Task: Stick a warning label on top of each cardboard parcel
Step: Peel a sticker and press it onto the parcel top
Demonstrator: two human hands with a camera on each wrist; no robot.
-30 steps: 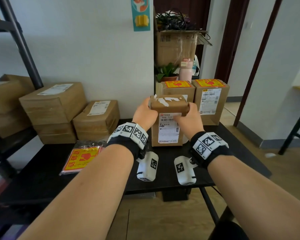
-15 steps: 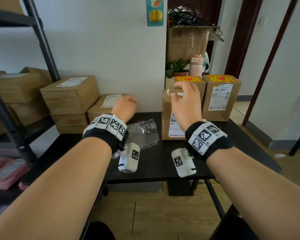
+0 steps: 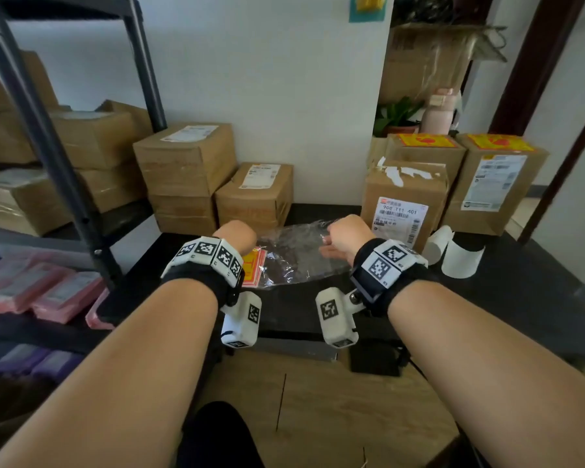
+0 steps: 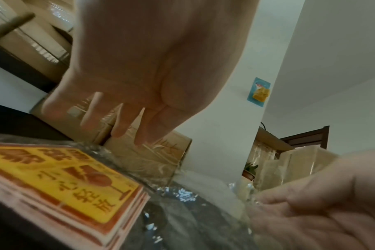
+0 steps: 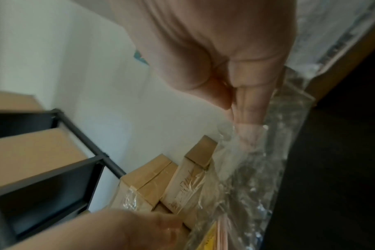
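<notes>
A stack of yellow-and-red warning labels lies in a crumpled clear plastic bag on the black table. My left hand hovers just above the stack, fingers straight and holding nothing. My right hand pinches the bag's edge between thumb and fingers. Behind it stands a parcel with torn white tape on top. Two parcels further back carry yellow labels. Plain parcels sit at the left.
A black metal rack with more cardboard boxes and pink packets stands at the left. Curled white backing papers lie right of the taped parcel. A plant and a pink bottle stand behind the labelled parcels.
Both hands have left the taped parcel and come down left to the bag of labels. My right hand has taken hold of the bag; my view has swung left.
</notes>
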